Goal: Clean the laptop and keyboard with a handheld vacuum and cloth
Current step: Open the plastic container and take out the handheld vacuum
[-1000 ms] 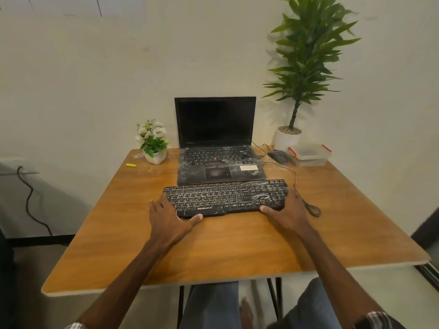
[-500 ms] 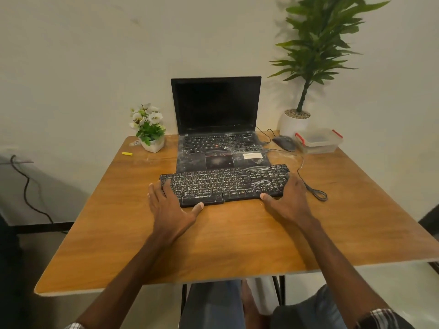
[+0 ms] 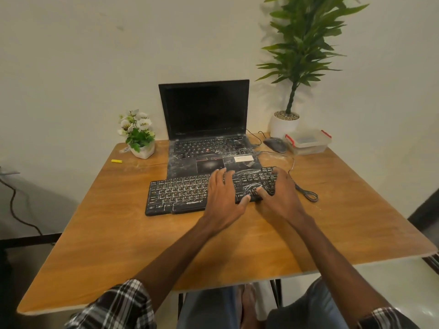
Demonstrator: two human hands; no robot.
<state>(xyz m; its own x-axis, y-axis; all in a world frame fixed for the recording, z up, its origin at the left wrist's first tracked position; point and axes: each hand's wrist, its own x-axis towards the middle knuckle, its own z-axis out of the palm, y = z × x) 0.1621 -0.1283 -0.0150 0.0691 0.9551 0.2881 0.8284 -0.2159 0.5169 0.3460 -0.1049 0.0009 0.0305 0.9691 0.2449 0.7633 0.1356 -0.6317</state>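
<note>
A dusty black keyboard [image 3: 180, 193] lies on the wooden table [image 3: 114, 233], streaked with white powder. Behind it stands an open black laptop [image 3: 204, 110] with a dark screen and powder on its keys and palm rest. My left hand [image 3: 223, 198] lies flat on the keyboard's middle, fingers spread, thumb at the front edge. My right hand [image 3: 279, 195] covers the keyboard's right end, fingers curved over the far corner, thumb on the keys. Neither hand holds anything. No vacuum or cloth is in view.
A small white pot of flowers [image 3: 139, 136] stands left of the laptop, with a yellow bit [image 3: 116, 161] nearby. A mouse [image 3: 275, 144], a clear box with red clips [image 3: 307, 141] and a tall potted plant [image 3: 285, 122] sit at the back right. A cable [image 3: 306, 193] trails off the keyboard.
My left hand has left the keyboard's left end and slid right onto its middle. My right hand has moved up onto the right end. The camera has shifted left.
</note>
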